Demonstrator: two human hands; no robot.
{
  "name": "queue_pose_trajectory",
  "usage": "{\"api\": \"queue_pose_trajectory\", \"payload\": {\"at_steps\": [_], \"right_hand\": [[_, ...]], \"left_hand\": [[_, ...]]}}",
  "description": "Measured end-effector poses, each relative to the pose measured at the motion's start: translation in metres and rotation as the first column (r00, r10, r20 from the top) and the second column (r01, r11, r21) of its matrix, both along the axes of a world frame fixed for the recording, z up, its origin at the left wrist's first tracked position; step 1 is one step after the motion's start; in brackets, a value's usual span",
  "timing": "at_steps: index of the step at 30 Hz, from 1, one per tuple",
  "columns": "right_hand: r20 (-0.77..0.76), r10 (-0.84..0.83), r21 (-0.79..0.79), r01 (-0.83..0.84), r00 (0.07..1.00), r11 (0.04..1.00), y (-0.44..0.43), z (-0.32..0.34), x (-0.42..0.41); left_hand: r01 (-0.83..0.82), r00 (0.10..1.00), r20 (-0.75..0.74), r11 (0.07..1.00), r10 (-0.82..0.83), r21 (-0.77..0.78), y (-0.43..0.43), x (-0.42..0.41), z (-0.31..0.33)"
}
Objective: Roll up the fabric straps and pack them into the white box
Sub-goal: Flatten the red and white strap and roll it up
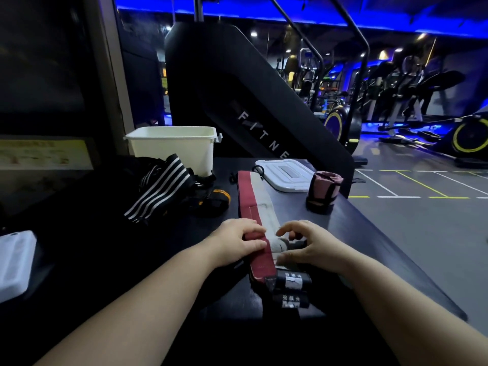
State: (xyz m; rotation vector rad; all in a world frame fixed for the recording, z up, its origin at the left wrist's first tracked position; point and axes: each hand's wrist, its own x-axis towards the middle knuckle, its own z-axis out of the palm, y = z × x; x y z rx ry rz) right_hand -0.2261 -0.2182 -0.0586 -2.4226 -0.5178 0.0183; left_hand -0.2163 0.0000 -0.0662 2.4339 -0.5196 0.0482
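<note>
Red-white strap (pixel 250 199) laid flat toward surface (pixel 356 231) near edge; left hand (pixel 235 241), right hand (pixel 311 247) pinch roll, grips closed, keeping turns tight.

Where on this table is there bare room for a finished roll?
Bare table lies between the red-and-white strap and the pink roll, in front of the lid; more beside the right hand toward the table's right edge. Crowded: the striped straps heaped before the white box.

The long strap (pixel 254 199) is red and white, the box (pixel 171 151) white.
</note>
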Motion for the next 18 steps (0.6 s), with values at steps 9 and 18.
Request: {"api": "queue_pose_trajectory", "payload": {"at_steps": [9, 18], "right_hand": [[-0.134, 0.141, 0.412, -0.074, 0.981, 0.908, -0.012, -0.013, -0.044], [-0.114, 0.226, 0.408, -0.162, 0.967, 0.899, -0.021, -0.014, -0.066]], "left_hand": [[0.051, 0.995, -0.065, 0.929, -0.081, -0.366, -0.005, -0.04, -0.005], [0.088, 0.968, -0.192, 0.933, -0.163, -0.35, 0.0, -0.067, 0.001]]}}
